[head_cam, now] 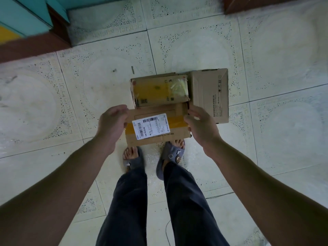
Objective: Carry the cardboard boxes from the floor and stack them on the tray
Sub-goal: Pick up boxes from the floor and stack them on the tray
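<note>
Left hand [113, 125] and right hand [200, 126] grip the labelled box [156, 129] by its ends, fingers curled round its edges, above grey slippers [173, 154]. Just beyond, a yellow-taped box [158, 91] and a plain box [209, 93] lie side by side on the tiled floor [53, 103].

Arms stretched down; left grip [111, 125], right grip [201, 126] clasping box [158, 126] ends

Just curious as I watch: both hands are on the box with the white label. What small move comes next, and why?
Probably raise the labelled box and turn toward the tray, which is not in view: the left hand and right hand grip its ends, so the hold looks ready.
</note>
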